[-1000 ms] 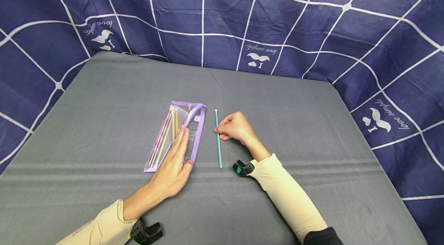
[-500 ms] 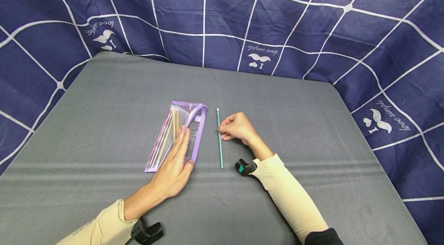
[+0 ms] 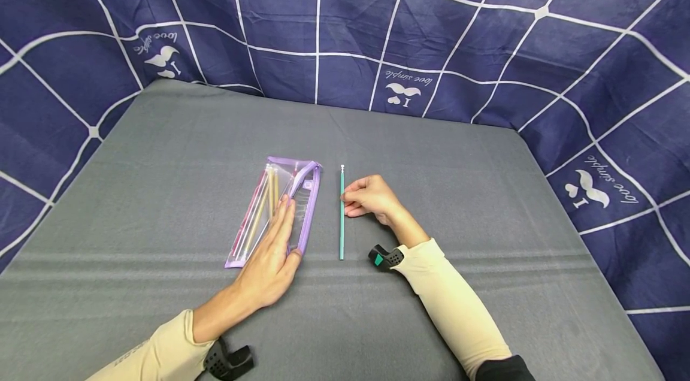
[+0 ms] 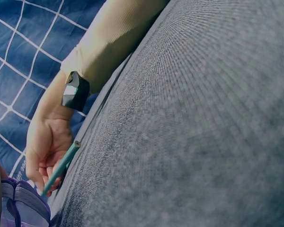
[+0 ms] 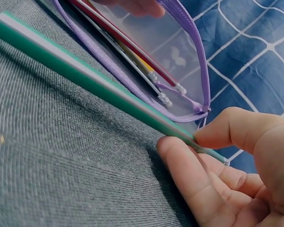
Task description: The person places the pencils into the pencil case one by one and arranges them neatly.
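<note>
A clear pencil case with purple zip edging lies left of centre in the head view, its zip side gaping. Inside it are several pencils, red, yellow and silvery. Across the case rests my left hand, fingers straight. To the right of the case, my right hand pinches a green pencil between thumb and fingers. In the right wrist view that pencil is raised over the cloth, casting a shadow, and the opening of the case shows just beyond it.
A grey cloth covers the table. Blue curtains with white grid lines hang along the back and both sides. Black devices, one by the left wrist and one by the right wrist, are strapped on.
The green pencil, pinched in my right hand, has shifted slightly right and away, and turned a little more upright in the head view. My left hand and the case have stayed put.
</note>
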A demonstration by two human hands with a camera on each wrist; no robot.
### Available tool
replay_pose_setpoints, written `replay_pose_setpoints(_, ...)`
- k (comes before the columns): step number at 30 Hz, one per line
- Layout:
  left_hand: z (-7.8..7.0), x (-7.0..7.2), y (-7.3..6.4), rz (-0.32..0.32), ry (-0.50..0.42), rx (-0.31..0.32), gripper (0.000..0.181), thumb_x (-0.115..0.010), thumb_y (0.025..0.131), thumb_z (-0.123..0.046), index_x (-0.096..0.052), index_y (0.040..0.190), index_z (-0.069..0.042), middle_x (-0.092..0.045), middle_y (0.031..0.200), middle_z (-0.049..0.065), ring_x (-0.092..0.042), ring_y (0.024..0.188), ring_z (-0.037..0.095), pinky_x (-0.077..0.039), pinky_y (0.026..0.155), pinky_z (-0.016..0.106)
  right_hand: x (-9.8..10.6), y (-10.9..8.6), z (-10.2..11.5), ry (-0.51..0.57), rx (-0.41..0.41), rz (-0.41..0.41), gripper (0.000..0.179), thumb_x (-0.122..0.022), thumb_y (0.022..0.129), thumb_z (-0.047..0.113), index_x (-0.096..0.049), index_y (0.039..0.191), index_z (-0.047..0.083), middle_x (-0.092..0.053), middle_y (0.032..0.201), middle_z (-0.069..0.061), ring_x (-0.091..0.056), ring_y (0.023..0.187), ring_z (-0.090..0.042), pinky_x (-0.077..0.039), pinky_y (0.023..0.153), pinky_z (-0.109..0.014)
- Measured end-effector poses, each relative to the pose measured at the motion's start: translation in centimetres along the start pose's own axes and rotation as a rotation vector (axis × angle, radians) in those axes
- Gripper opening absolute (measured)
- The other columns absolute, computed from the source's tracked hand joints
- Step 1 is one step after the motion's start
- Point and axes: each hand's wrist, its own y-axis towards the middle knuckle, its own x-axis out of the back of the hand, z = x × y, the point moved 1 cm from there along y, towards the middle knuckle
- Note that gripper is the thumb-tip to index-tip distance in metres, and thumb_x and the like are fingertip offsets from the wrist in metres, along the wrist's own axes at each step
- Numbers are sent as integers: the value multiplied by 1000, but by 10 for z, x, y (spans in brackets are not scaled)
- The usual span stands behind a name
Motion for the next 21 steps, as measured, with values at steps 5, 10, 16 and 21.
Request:
replay_pose_setpoints(5, 0, 0, 0, -7, 4, -7, 80, -52, 83, 3, -15, 154, 8, -11, 161, 25, -11, 149, 36, -9, 121, 43, -2, 1, -1, 43, 11, 12, 10, -63, 83, -8, -63, 93, -9, -65, 67, -10, -68, 56, -16, -58, 55, -25)
replay_pose_setpoints(10, 0, 0, 0, -12, 1, -6, 79, -51, 84, 3, -16, 154, 8, -12, 161, 26, -12, 148, 38, -10, 121, 44, -4, 1, -2, 95, 22, 27, 9, -61, 83, -8, -62, 92, -8, -65, 68, -11, -69, 57, -17, -58, 55, -25)
replay_pose_setpoints(16, 0, -1, 0, -5, 1, -4, 81, -53, 83, 2, -15, 154, 8, -12, 162, 24, -11, 149, 36, -11, 120, 46, -10, 1, -2, 156, 56, 47, 8, -59, 83, -10, -61, 91, -8, -67, 69, -11, -69, 59, -17, -59, 58, -26)
replay_pose_setpoints(21, 1, -1, 0, -5, 4, -10, 81, -53, 83, 1, -15, 154, 8, -12, 162, 23, -11, 149, 34, -11, 121, 45, -17, 2, 0, 182, 69, 51, 8, -60, 84, -11, -61, 91, -8, -68, 70, -12, -69, 61, -16, -59, 59, -26)
